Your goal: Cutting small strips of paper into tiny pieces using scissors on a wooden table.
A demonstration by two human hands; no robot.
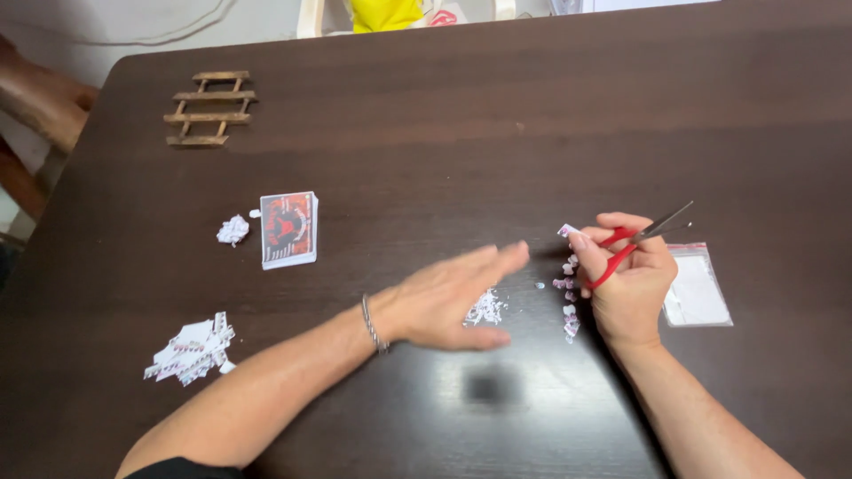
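Left hand (453, 297) hovered flat and open, holding nothing, over white paper scraps (486, 308) on the surface (426, 106), while the right hand (628, 279), just beside, gripped red scissors (635, 241) pointing away up-right.

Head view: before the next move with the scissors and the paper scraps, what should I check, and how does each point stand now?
1. Scissors gripped firmly in the right hand: ok, fingers through the red handles.
2. Blades pointing away from the left hand: ok, they aim up and right.
3. Blades closed: cannot tell, too small.
4. Left hand free: ok, open and flat, hovering over the small white scrap pile; contact cannot be told, it is blurred.
5. Cut pieces within reach: ok, in a line beside the right hand.
6. Card deck clear of the hands: ok, it lies apart to the left on the table.
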